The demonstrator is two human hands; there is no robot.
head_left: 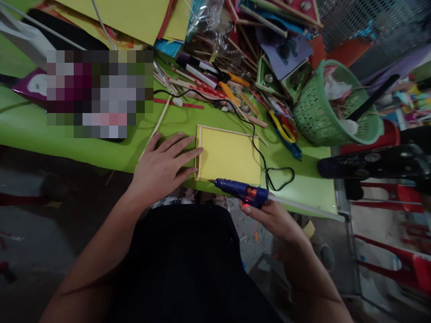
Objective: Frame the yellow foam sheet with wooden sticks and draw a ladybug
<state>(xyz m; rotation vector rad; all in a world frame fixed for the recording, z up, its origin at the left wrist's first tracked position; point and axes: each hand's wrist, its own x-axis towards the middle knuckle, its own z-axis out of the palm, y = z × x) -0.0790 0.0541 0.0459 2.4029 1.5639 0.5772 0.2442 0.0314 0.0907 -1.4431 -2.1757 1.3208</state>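
A yellow card (229, 154) lies near the front edge of the green table, with thin wooden sticks along its left and top edges. My left hand (164, 163) rests flat with fingers spread, its fingertips on the card's left side. In my right hand (266, 213) is a blue glue gun (240, 189), its red light lit and a clear glue stick coming out of its back. The nozzle points left at the card's lower left edge. The gun's body partly hides my right fingers. A black cord (259, 148) runs across the card's right side.
Several pens, sticks and orange-handled tools (232, 92) crowd the table behind the card. Yellow-and-blue pliers (284, 134) lie to the right, beside a green plastic basket (310, 103) of scraps. Yellow sheets (134, 18) lie at the back left. Red stools (397, 258) stand at the right.
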